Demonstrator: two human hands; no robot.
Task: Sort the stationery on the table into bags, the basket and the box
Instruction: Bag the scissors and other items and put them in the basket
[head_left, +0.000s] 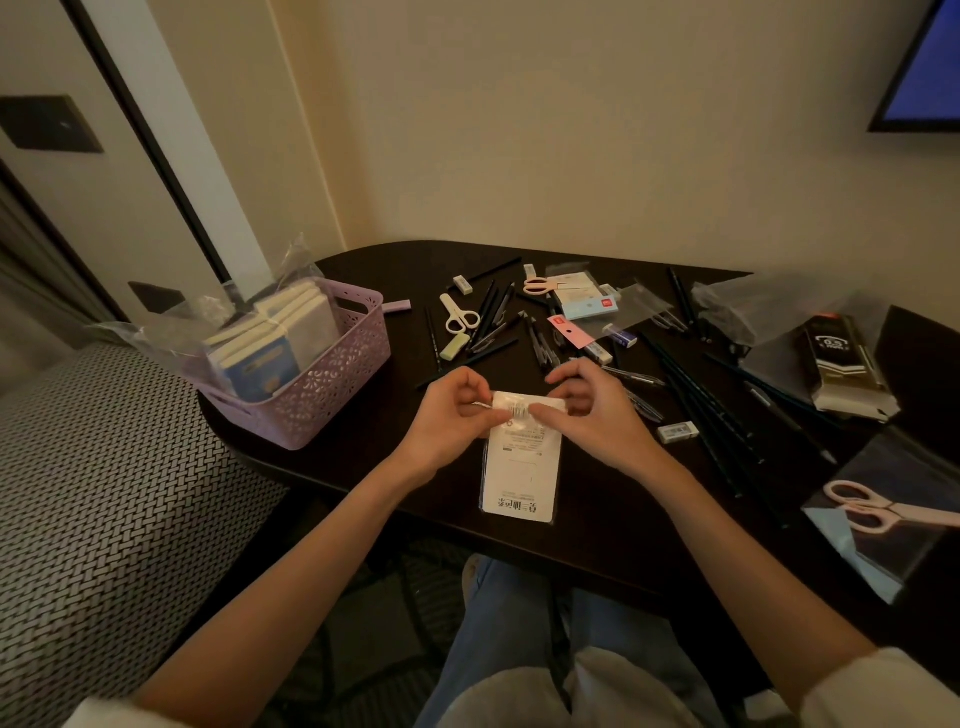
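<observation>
Over the near edge of the dark table (613, 525) I hold a clear bag with a white printed card (522, 467) inside, its top flap folded. My left hand (452, 415) pinches the top left of the bag and my right hand (597, 410) pinches the top right. A lilac plastic basket (332, 379) with several notebooks stands at the left. Dark pencils and pens (493, 317) lie scattered in the middle. White scissors (457, 314), pink scissors (540, 285) and several erasers (678, 432) lie among them.
A second pair of pink scissors (883, 512) lies on a clear bag at the right edge. A black and gold box (844, 364) lies at the right with crumpled clear bags (737, 306) behind it. A patterned seat (104, 493) is left of the table.
</observation>
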